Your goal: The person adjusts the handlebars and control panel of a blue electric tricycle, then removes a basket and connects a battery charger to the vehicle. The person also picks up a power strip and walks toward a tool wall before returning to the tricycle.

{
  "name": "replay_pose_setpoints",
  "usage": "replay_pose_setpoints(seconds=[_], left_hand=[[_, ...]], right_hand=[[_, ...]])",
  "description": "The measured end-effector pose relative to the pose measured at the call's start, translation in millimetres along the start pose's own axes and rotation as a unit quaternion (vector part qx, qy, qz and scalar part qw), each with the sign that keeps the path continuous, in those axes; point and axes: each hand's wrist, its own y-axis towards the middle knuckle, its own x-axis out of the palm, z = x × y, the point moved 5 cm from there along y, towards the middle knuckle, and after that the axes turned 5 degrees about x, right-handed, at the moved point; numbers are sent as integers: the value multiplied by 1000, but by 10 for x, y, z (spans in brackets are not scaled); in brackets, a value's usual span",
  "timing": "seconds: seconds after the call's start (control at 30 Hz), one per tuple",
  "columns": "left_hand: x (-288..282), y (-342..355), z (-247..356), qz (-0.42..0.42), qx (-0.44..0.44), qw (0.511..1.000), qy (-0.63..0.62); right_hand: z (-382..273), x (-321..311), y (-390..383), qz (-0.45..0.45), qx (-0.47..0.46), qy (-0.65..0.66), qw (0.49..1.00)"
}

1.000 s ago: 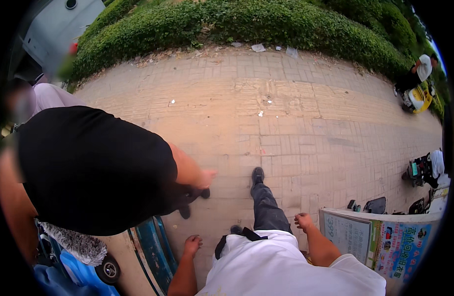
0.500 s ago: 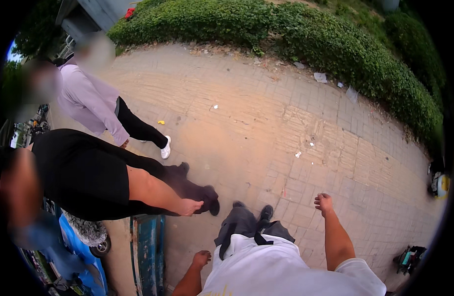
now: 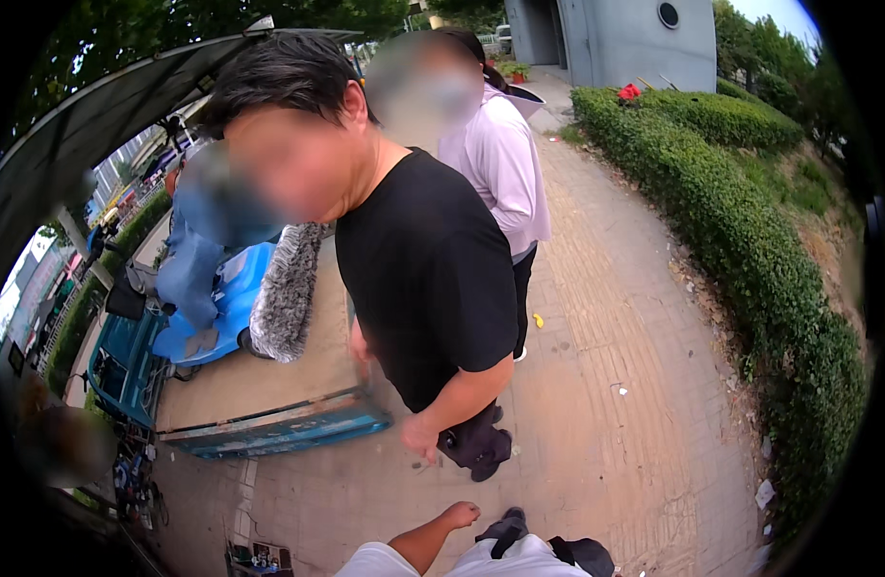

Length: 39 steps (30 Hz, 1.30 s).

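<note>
My left hand point(image 3: 460, 514) hangs at the lower middle, loosely curled, with nothing visible in it. It is in front of my body, above the paving point(image 3: 577, 452). My right hand is out of the picture. Just beyond my left hand stands a person in a black T-shirt point(image 3: 423, 269), whose lowered hand point(image 3: 420, 438) is nearest to mine but apart from it. To that person's left is the flat bed of a blue cargo vehicle point(image 3: 269, 435). A blue scooter-like vehicle point(image 3: 236, 279) with a fluffy grey cover point(image 3: 287, 298) rests on it.
Another person in a pale lilac top point(image 3: 505, 178) stands behind the first. A long green hedge point(image 3: 712, 221) borders the pavement on the right, below a grey building point(image 3: 640, 43). A small yellow scrap point(image 3: 538, 320) lies on the paving. A dark canopy point(image 3: 106, 115) hangs at the upper left.
My view has swung left and up, bringing the cargo vehicle and the person in black to the middle. My right hand has gone out of the picture; my left stays curled.
</note>
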Motion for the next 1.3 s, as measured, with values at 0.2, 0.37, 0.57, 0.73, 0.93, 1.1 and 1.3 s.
replay_pose_setpoints(seconds=[0.2, 0.37, 0.57, 0.73, 0.93, 1.1, 1.3], left_hand=[[170, -162, 5, 181, -59, 977, -97], [798, -987, -307, 268, -144, 943, -132], [2429, -1213, -855, 230, -210, 943, -119], [3111, -1957, -200, 420, -239, 663, -571], [1711, -2000, 324, 500, -249, 673, -485], [-821, -2909, 1012, 663, -35, 696, -273], [-2208, -3306, 1748, 615, 95, 724, -297]], right_hand=[[-1502, -237, 797, -63, -35, -145, 987], [-3068, 320, 1683, -106, -114, -272, 949], [-4378, 1601, 1581, -197, -225, -335, 894], [-3996, 2182, 941, -277, -214, -392, 851], [-3087, 1551, 1731, -288, -123, -469, 826], [-2877, 1788, 1467, -316, -142, -509, 788], [-3087, 1437, 1208, -266, -164, -404, 860]])
